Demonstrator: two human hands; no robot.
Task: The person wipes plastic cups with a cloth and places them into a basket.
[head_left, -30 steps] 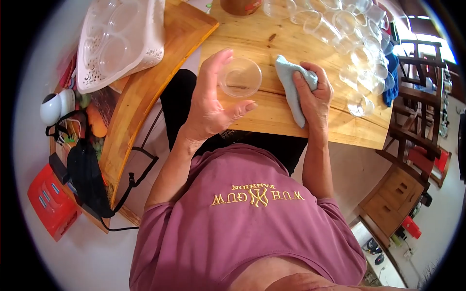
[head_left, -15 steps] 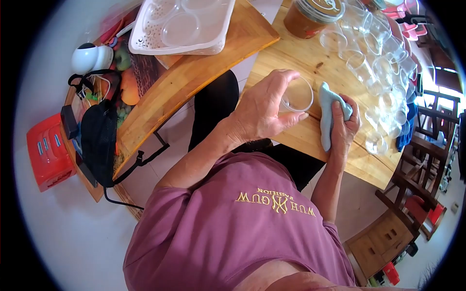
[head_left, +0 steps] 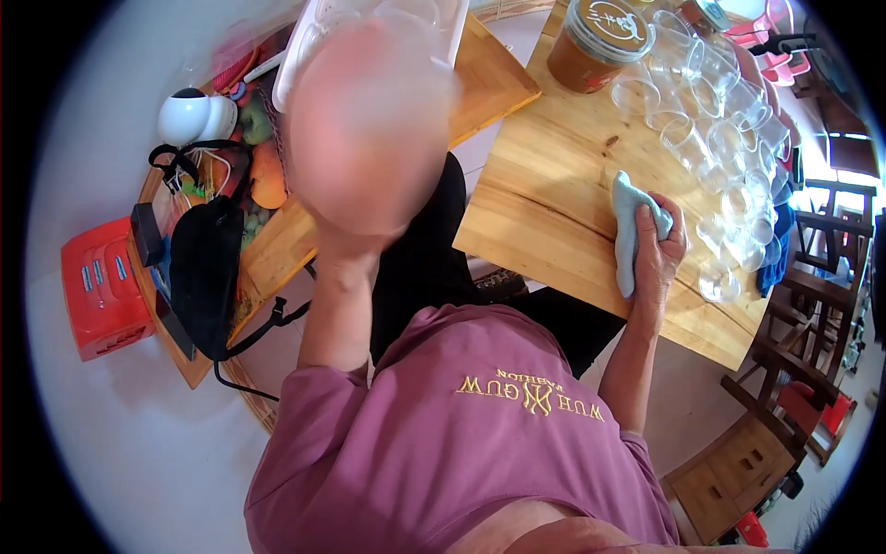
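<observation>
My left hand (head_left: 369,129) is smeared into a pale blur in front of the white plastic basket (head_left: 452,32). Its fingers cannot be made out, nor whether a cup is in them. On the right, my right hand (head_left: 659,249) is closed around a folded light blue cloth (head_left: 628,226), over the near part of the wooden table (head_left: 544,194). Many clear plastic cups (head_left: 685,138) lie on their sides along the table's right part, beyond the cloth.
A lidded tub with brown contents (head_left: 591,55) stands at the table's far side. Left, a second wooden surface (head_left: 277,249) carries a black bag (head_left: 203,268) and a white round device (head_left: 189,115). A red plastic box (head_left: 106,286) sits farther left. Wooden chairs (head_left: 803,305) stand right.
My left hand, which held a clear plastic cup over the table, has swung left to the basket and become blurred. My right hand keeps the cloth in nearly the same place.
</observation>
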